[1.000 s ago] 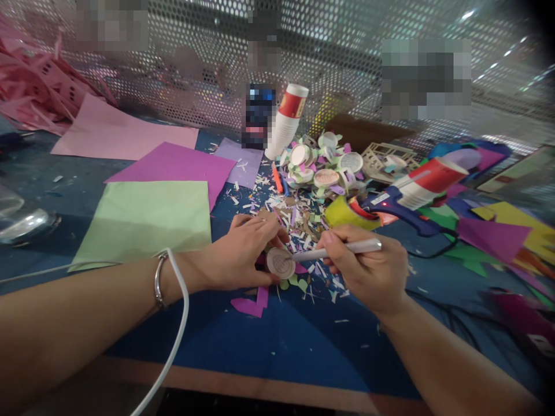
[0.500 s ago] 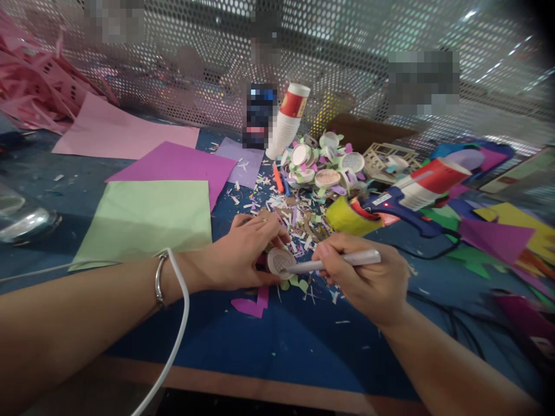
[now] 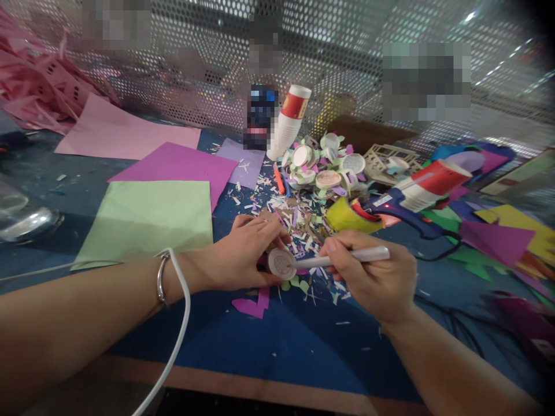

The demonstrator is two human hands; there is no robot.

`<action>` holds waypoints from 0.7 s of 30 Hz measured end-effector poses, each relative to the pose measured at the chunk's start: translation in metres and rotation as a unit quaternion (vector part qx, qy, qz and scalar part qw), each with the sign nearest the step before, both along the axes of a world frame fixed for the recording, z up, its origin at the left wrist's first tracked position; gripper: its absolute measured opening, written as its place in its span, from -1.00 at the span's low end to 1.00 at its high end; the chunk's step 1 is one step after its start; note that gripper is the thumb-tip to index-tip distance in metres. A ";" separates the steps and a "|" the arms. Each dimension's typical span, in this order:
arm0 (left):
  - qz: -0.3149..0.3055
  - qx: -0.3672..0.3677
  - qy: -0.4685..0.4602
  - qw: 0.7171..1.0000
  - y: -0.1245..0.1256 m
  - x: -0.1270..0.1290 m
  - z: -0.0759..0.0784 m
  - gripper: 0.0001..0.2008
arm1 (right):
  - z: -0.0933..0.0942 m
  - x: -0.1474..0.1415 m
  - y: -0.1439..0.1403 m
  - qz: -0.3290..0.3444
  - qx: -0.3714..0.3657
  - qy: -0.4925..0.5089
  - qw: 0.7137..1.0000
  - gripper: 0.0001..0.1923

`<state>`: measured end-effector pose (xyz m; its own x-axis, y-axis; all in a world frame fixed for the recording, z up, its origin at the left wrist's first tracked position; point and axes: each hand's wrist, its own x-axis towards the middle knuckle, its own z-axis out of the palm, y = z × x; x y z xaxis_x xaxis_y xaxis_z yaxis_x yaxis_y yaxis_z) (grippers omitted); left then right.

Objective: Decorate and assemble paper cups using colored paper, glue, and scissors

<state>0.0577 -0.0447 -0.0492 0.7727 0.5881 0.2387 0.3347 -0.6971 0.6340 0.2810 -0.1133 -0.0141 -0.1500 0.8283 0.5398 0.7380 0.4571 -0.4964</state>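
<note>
1. Paper disc, round and marked with fine lines, sat at the fingertips of the left hand, just to the right of its palm.
2. That left hand was curled narrow around the disc, thumb at the near edge and fingers at the far side; it was the closer of the two, seemingly touching.
3. Being round, the disc offered no clear long axis; its marked face was turned up toward the viewer.
4. The right hand was closed on a light pen and stood apart from the disc, to its right.
5. The pen's length bridged that gap, running leftward and slightly down to the disc, its tip at the right part of the face; whether it pressed there could not be told.
6. Green paper bits lay just beside the disc's near edge, and a purple paper piece lay nearer the viewer on the blue table.
</note>
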 end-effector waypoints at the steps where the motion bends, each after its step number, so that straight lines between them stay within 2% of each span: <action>1: 0.001 0.005 0.000 1.000 0.000 0.000 0.000 -0.50 | 0.000 -0.001 -0.001 0.006 -0.003 0.003 1.000 -0.70; 5: -0.009 0.011 -0.005 1.000 0.001 -0.001 -0.001 -0.52 | 0.000 -0.002 -0.003 0.025 -0.023 0.007 0.999 -0.71; 21: -0.001 -0.013 0.008 1.000 0.000 0.001 0.002 -0.50 | -0.001 0.005 0.002 -0.017 -0.012 -0.005 1.000 -0.70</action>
